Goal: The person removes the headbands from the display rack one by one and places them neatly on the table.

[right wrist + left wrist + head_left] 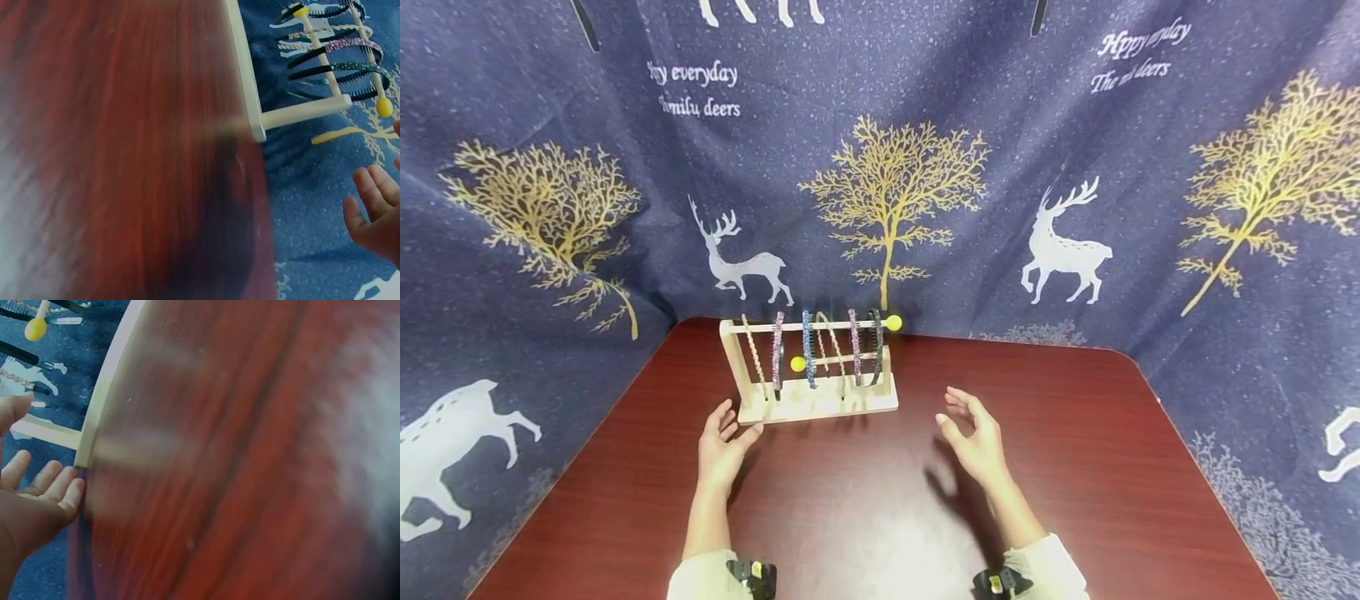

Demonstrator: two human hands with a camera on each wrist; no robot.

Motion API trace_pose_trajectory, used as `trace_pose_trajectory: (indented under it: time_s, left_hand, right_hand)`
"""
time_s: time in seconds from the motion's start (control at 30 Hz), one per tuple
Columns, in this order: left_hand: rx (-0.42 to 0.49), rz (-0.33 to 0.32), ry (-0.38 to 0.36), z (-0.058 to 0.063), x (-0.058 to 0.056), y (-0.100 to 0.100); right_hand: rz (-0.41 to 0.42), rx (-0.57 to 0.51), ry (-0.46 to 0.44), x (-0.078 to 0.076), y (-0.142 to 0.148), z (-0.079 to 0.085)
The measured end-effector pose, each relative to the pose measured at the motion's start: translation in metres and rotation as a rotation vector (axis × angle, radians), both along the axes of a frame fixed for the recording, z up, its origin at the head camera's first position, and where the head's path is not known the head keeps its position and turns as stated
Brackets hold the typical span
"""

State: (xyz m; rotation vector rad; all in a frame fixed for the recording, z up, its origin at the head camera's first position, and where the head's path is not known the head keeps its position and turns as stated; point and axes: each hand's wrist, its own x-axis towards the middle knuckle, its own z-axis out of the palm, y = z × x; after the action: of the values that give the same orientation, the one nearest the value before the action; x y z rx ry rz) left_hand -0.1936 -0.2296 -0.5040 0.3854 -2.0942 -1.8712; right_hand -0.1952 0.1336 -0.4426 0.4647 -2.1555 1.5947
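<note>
Several headbands hang on a pale wooden rack (797, 410) near the back of the table. Among them are a pink glittery headband (777, 354), a blue one (808, 350), a black one (877, 354) and a thin beige one (754, 357). My left hand (720, 452) is beside the rack's front left corner, fingers loosely bent and nothing held; whether it touches the base, I cannot tell. To the right of the rack, apart from it, my right hand (979, 439) hovers with relaxed fingers and holds nothing. Yellow balls (384, 107) cap the rack's bars.
The rack stands on a reddish-brown table (850, 492) with a glare patch near the front. Behind and around the table hangs a dark blue cloth (940, 225) printed with deer and gold trees. A wrist camera (754, 577) sits on the left sleeve.
</note>
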Motion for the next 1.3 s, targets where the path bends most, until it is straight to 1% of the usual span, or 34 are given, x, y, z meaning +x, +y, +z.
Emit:
trace_pose_trajectory:
  time_s: [0.2,0.33,0.47,0.63,0.87,1.0,1.1,1.23,1.3]
  left_hand:
    - [0.076,0.000,0.071,-0.005,-0.014,0.003]
    - [0.085,-0.002,0.106,-0.009,-0.020,0.004]
    - [0.076,0.013,0.130,-0.011,-0.025,0.006]
    - [0.061,0.042,0.138,-0.012,-0.030,0.007]
    - [0.057,0.042,0.118,-0.014,-0.038,0.006]
    - [0.025,0.045,0.109,-0.017,-0.044,0.005]
    - [-0.033,0.052,0.095,-0.020,-0.047,0.004]
    - [-0.128,0.057,0.044,-0.022,-0.048,0.003]
    - [-0.166,0.046,0.011,-0.022,-0.047,0.002]
  right_hand:
    - [0.056,-0.104,-0.073,-0.010,-0.010,0.000]
    - [0.102,-0.164,-0.116,-0.017,-0.019,0.002]
    - [0.154,-0.221,-0.126,-0.025,-0.027,0.003]
    - [0.203,-0.258,-0.114,-0.033,-0.036,0.005]
    - [0.224,-0.271,-0.099,-0.040,-0.048,0.005]
    - [0.236,-0.287,-0.114,-0.044,-0.055,0.007]
    - [0.247,-0.304,-0.133,-0.047,-0.060,0.010]
    - [0.263,-0.327,-0.161,-0.051,-0.065,0.011]
    - [0.270,-0.329,-0.165,-0.052,-0.067,0.011]
